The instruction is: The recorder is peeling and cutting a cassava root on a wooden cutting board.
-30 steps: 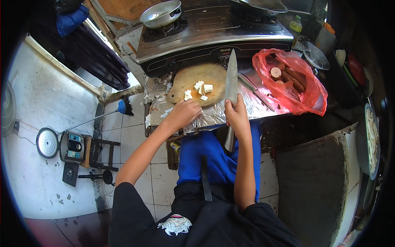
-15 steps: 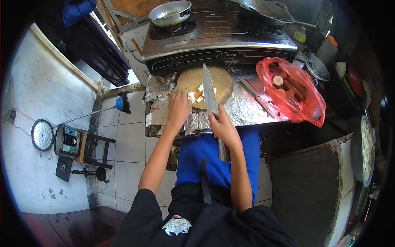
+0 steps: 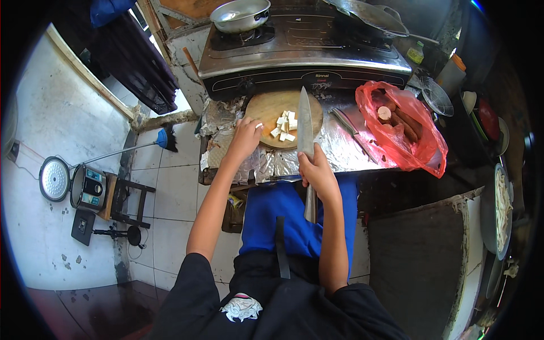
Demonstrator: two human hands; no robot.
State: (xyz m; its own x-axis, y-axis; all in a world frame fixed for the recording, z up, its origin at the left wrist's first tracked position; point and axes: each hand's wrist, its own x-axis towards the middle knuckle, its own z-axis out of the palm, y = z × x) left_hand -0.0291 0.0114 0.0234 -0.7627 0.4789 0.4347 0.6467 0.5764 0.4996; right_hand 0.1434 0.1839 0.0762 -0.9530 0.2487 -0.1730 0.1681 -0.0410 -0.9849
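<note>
My right hand [image 3: 319, 171] is closed round the handle of a large knife [image 3: 305, 122]. Its broad blade points away from me over the right part of a round wooden chopping board [image 3: 272, 101]. Small white cut cubes [image 3: 285, 126], perhaps tofu or a peeled root, lie in a loose heap mid-board, left of the blade. At the board's left edge my left hand [image 3: 245, 139] has its fingers drawn together, with a small white piece [image 3: 259, 126] at the fingertips. The underside of that hand is hidden.
Right of the board, a smaller knife [image 3: 344, 122] lies on the foil-covered counter [image 3: 334, 154] beside a red plastic bag [image 3: 371, 96] of brown roots. Behind stands a gas stove [image 3: 306, 65] with a pan [image 3: 241, 16]. A basin of pale strips [image 3: 503, 209] is far right.
The knife and my right hand have shifted right, away from the white cubes. My left hand has drawn slightly away from the cubes, which now sit in a tighter heap.
</note>
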